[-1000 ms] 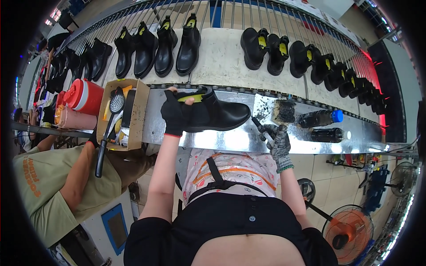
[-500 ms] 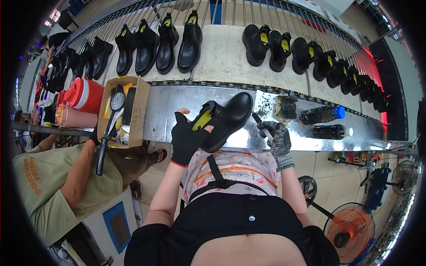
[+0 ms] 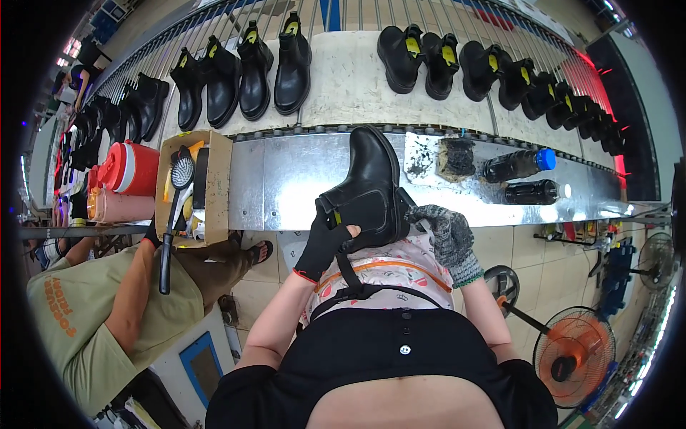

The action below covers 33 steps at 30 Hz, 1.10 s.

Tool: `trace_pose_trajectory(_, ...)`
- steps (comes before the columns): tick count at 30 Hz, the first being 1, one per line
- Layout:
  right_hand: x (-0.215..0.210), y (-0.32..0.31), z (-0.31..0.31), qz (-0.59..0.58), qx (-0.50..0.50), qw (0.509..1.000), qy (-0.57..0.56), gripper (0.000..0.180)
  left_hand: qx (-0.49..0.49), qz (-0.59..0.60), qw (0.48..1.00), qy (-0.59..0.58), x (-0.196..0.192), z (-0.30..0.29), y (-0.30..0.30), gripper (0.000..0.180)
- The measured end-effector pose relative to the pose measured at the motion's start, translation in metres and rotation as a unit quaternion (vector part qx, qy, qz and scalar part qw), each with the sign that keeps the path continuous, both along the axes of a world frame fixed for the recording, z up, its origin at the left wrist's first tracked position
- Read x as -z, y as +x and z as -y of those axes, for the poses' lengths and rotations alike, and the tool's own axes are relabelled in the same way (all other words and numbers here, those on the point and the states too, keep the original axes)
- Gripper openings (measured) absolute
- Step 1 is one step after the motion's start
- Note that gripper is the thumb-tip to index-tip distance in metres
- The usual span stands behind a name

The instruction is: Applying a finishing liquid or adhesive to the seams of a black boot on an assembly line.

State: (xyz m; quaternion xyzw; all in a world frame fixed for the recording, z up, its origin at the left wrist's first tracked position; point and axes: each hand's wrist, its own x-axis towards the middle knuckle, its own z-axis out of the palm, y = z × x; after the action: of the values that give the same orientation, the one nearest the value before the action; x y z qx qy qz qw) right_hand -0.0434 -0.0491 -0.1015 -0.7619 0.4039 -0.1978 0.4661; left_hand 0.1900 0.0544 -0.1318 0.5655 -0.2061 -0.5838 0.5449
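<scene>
A black ankle boot (image 3: pixel 370 187) is held upside down in front of my chest, its sole turned toward me and its toe pointing away over the metal bench (image 3: pixel 286 182). My left hand (image 3: pixel 325 243), in a black glove, grips the boot's opening from below. My right hand (image 3: pixel 443 232), in a grey knit glove, presses against the boot's right side near the heel; whether it also holds a tool is hidden.
Black boots (image 3: pixel 275 61) stand in rows on the conveyor (image 3: pixel 350 79) behind the bench. A cardboard box (image 3: pixel 189 182) with a brush, a red jug (image 3: pixel 132 168), dark bottles (image 3: pixel 518 164) and a person in green (image 3: pixel 100 307) at left. A fan (image 3: pixel 572 354) stands on the floor at right.
The boot was turned from lying sideways over the bench to upside down against my chest. My left hand shifted to its opening, and my right hand came onto the boot.
</scene>
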Motion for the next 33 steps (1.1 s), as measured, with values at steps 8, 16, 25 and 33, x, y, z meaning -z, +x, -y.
trace_pose_trajectory(8,-0.016,-0.011,-0.004,-0.059,-0.030,0.998,-0.023,0.025,0.024,-0.033,0.998,0.040,0.003,0.004,-0.013,0.066)
trace_pose_trajectory(16,-0.025,-0.035,-0.006,-0.099,-0.053,0.994,-0.008,0.047,0.007,-0.017,1.000,-0.022,-0.008,0.015,-0.025,0.060)
trace_pose_trajectory(25,-0.058,-0.050,-0.029,-0.020,-0.023,0.999,-0.041,0.025,-0.018,-0.147,0.989,0.016,-0.028,0.030,-0.031,0.049)
trace_pose_trajectory(33,-0.050,-0.055,-0.037,0.019,-0.018,0.994,-0.108,0.027,-0.017,-0.229,0.973,0.006,-0.037,0.038,-0.024,0.041)
